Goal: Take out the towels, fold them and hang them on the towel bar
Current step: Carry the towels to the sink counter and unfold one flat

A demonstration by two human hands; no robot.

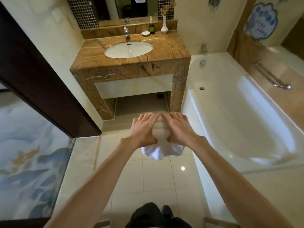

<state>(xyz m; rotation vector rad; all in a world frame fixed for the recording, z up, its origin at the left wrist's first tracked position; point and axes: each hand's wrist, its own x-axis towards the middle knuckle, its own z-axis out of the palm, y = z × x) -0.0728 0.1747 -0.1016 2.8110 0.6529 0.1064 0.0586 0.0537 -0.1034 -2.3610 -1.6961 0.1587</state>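
Noting both hands at chest height: left hand (142, 129) and right hand (179, 129), each grip curled over the white towel (160, 131), which is bunched between the palms with its loose end hanging below. Marble table (134, 64) with sink (130, 50) ahead; bathtub (230, 104) to the right.

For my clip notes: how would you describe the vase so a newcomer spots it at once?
Find the brown marble vanity with the oval white sink. Along its back edge, right of the tap, stand three small things. The vase is the rightmost: white, slim-necked, holding dried stems, unlike the dark bottle and the low white dish beside it.
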